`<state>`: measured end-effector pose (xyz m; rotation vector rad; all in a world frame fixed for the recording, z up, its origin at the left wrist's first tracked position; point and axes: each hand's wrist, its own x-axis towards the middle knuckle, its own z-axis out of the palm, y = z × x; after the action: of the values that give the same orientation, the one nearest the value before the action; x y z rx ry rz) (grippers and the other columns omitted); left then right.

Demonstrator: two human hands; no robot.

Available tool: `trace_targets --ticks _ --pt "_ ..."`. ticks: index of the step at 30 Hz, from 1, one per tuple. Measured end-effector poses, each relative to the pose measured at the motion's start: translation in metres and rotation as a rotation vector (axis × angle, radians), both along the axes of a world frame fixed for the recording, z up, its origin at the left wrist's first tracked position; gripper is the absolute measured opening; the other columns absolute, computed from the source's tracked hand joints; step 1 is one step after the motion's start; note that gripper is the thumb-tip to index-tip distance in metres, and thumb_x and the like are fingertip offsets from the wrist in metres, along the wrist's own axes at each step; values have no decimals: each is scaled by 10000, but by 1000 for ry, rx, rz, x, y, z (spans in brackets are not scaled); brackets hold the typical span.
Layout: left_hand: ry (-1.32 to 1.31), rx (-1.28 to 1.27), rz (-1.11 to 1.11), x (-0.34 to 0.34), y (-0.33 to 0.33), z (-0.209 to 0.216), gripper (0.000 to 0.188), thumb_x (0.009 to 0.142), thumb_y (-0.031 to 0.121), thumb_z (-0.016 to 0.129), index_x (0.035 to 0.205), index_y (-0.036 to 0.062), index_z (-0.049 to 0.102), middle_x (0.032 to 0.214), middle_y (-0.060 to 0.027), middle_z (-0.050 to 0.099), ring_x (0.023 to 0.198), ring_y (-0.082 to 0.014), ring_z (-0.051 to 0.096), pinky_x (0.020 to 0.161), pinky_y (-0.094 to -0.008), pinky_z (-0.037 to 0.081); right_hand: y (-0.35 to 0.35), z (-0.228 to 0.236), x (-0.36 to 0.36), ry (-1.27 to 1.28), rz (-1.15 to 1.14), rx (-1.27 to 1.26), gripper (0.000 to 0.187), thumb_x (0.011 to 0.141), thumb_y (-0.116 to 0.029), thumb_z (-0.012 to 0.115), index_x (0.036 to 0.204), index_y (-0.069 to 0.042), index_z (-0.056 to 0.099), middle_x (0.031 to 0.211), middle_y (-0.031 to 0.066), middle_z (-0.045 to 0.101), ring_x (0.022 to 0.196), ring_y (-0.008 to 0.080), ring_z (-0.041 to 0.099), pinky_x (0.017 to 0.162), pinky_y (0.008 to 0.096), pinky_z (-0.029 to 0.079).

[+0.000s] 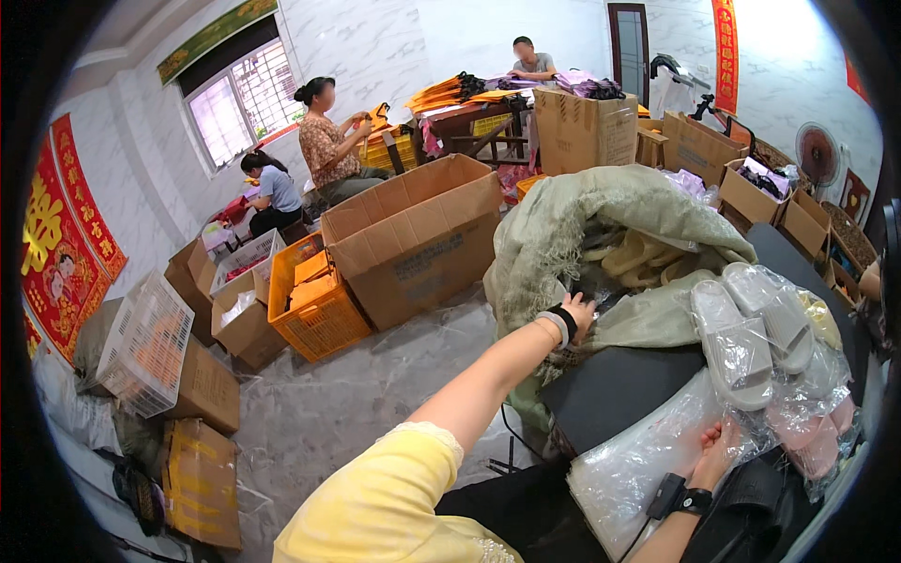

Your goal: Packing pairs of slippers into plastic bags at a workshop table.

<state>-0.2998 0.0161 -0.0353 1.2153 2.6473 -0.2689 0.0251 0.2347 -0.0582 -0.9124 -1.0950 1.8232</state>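
In the head view, we see a pair of pale grey slippers (730,352), open-toed with broad straps, and pink slippers (813,443) in clear plastic. Beside them lies a stack of clear bags (629,469), and a pale green woven sack (563,211) gapes, with cream slippers (638,261) inside.

Our dark tabletop (610,399) stands on a shiny grey floor (347,403). Around the marbled room we have a large cardboard box (422,263), an orange crate (314,324) and three seated or standing people (333,141).

Our left grip (577,317) is at the sack's near rim, left of the grey slippers; we cannot tell whether it holds anything. Our right grip (713,455) has curled fingers over the clear bags, just below the grey slippers and left of the pink ones; whether it pinches plastic, we cannot tell.
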Motion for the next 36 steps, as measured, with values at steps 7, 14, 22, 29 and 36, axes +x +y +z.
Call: trace_targets --ticks 7,14,22,29,36 --pt "-19 62 -50 5 -8 -27 232 760 208 603 919 41 632 881 -164 656 854 -319 629 806 -446 466 4 -3 0 28 11 -20 161 881 -210 575 1005 -121 527 745 -20 511 587 57 483 501 173 418" --pt "11 515 -46 35 25 -31 178 797 154 469 836 22 582 754 -208 624 740 -369 624 645 -473 482 8 -13 -3 36 1 -28 156 881 -212 574 1001 -126 523 744 -23 507 586 58 480 502 173 413" --pt "-382 443 24 39 8 -46 304 825 250 461 1011 46 588 1005 -219 610 911 -398 587 764 -457 462 5 -4 1 -23 -23 -11 133 886 -218 558 981 -129 528 740 -20 510 586 59 477 490 179 416" --pt "-356 609 18 43 -2 -80 660 886 308 431 1425 159 81 1268 -348 341 998 -439 536 823 -453 442 11 -16 2 8 -7 -33 122 885 -199 550 972 -115 541 744 -17 509 587 59 476 497 178 417" --pt "-455 443 -213 16 -37 -95 538 864 307 471 1316 32 374 1190 -252 514 1121 -372 488 885 -394 433 -19 3 -6 29 16 -34 117 887 -198 546 952 -102 537 736 -16 496 592 61 473 500 182 416"
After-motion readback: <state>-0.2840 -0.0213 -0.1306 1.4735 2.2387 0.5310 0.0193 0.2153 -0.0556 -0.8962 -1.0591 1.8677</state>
